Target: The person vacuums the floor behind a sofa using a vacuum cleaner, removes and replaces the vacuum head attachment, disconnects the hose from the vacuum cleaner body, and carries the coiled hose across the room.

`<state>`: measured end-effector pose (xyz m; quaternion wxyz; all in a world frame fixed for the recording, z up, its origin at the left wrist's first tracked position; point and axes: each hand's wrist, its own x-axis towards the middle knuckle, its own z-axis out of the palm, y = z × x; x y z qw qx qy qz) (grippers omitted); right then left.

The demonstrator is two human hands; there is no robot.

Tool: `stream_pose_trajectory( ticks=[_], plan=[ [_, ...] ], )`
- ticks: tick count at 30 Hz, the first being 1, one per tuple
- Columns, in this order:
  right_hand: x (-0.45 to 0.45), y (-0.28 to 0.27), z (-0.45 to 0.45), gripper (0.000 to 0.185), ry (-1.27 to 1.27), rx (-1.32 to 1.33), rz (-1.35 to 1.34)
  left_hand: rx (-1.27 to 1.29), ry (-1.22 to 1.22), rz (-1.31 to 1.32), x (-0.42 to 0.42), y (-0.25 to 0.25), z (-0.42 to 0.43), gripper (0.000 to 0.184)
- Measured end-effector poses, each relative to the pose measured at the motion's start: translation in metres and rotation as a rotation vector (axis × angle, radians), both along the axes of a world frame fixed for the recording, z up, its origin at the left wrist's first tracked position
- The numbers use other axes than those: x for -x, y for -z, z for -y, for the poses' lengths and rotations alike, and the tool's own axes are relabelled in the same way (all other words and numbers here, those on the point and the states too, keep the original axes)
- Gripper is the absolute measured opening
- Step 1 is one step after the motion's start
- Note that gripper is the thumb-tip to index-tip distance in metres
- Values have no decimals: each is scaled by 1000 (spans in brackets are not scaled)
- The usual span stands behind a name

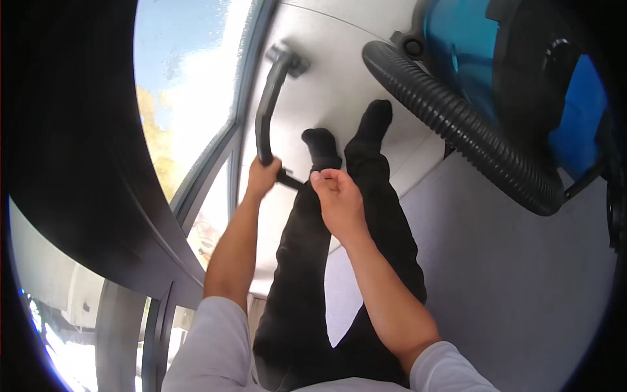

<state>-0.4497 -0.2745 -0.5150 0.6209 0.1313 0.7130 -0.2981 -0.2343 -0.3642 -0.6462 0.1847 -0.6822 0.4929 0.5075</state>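
My left hand (263, 178) is wrapped round a black curved vacuum tube (266, 117), near its lower bend. The tube rises to a floor nozzle (288, 59), slightly blurred, on the pale floor close to the window frame. My right hand (338, 199) is over my legs, beside the tube's lower end, with its fingers curled and thumb near the fingertips. Whether anything is between those fingers is too small to make out.
A blue and black vacuum cleaner (522, 78) stands at the upper right, with a thick ribbed hose (464, 130) curving below it. Glass panes in dark frames (251, 72) line the left. My feet in black socks (375, 121) are on the pale floor.
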Motion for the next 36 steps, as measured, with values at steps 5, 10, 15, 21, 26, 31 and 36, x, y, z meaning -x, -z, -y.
stream_pose_trajectory(
  ticks=[5,10,15,21,26,31,36],
  plan=[
    [1,-4,2,52,33,11,-37,0,339,-56,42,-3,35,28],
    [-3,-3,-4,53,72,-3,-32,-273,468,30,-2,-36,17,30],
    [-10,4,-23,51,188,-19,-79,-410,742,65,20,-51,18,30],
    [-19,4,-28,48,254,-25,-197,-319,612,32,37,-75,10,23],
    [-20,3,-45,38,367,-27,-373,-324,714,17,51,-54,12,25],
    [-32,33,-85,30,665,-118,-457,-314,985,-264,141,8,-5,36],
    [-23,41,-101,28,717,-156,-493,-233,1350,-320,246,28,-66,39]
  ],
)
